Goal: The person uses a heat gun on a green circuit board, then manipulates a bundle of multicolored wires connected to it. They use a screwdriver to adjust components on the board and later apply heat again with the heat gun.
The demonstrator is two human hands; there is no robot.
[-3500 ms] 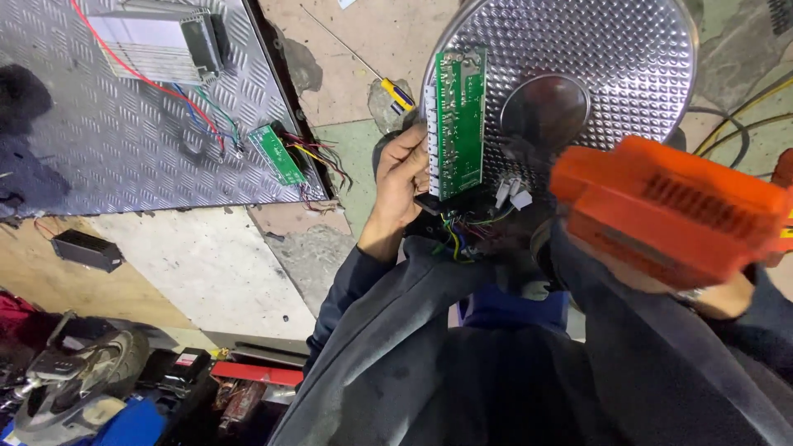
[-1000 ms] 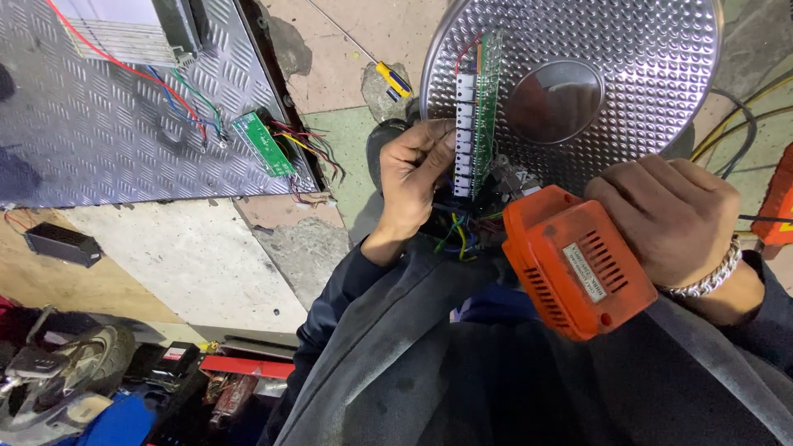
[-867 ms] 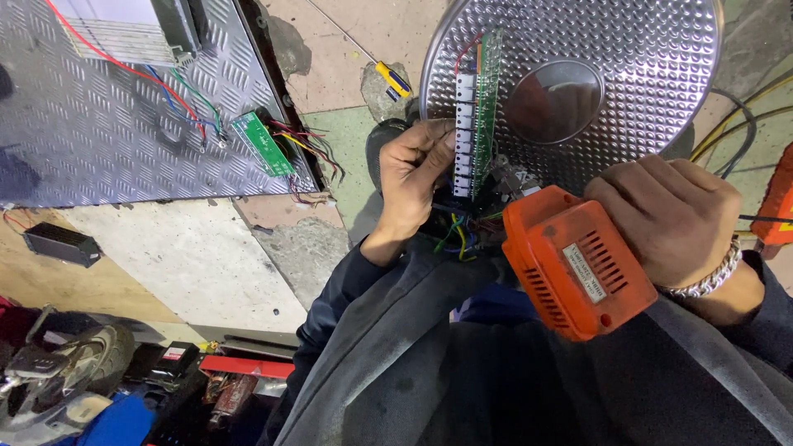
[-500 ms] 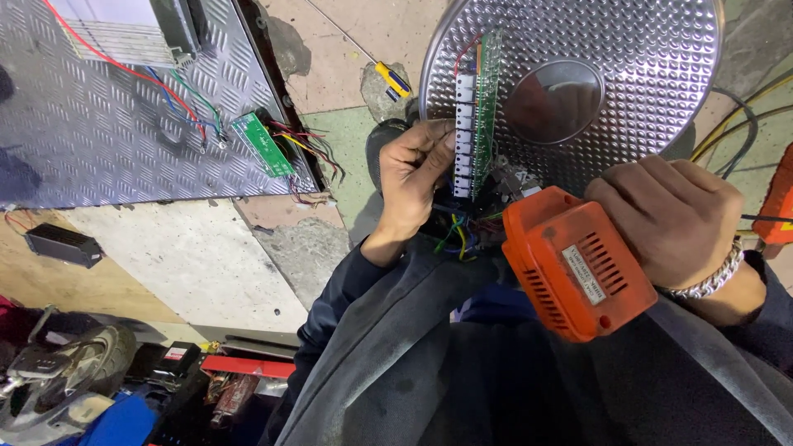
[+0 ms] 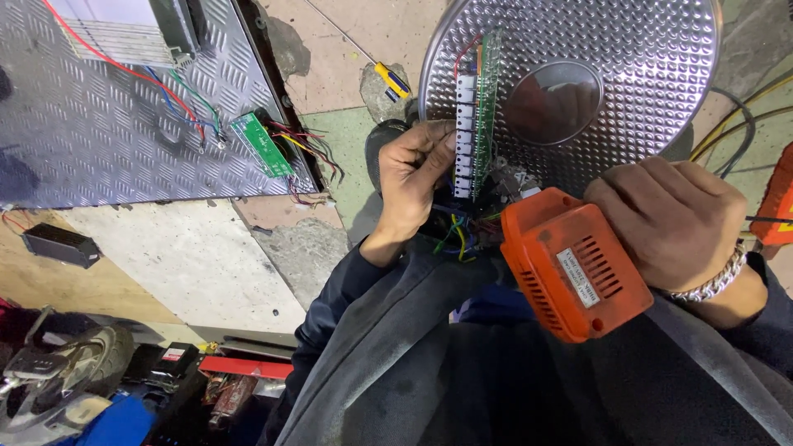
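Observation:
My left hand (image 5: 415,176) grips the lower edge of a green circuit board (image 5: 477,111) with a row of white connectors, held on edge against a round dimpled metal dish (image 5: 628,66). A bundle of coloured wires (image 5: 459,230) hangs below the board. My right hand (image 5: 669,219) holds an orange power drill (image 5: 570,264) just right of the wires, its nose pointing toward the board's lower end. A metal bracelet (image 5: 714,281) sits on that wrist. My dark sleeves and lap fill the lower frame.
A ribbed metal plate (image 5: 99,124) at upper left carries a small green board (image 5: 260,144) with red, blue and green wires. A yellow-handled screwdriver (image 5: 391,80) lies on the concrete floor. A black box (image 5: 62,245) and assorted tools (image 5: 99,380) sit at lower left. Cables (image 5: 743,124) run at right.
Over 3.5 seconds the board turned from flat-on to edge-on and the drill dropped lower, closer to the wires. In the last second both hands stay almost still.

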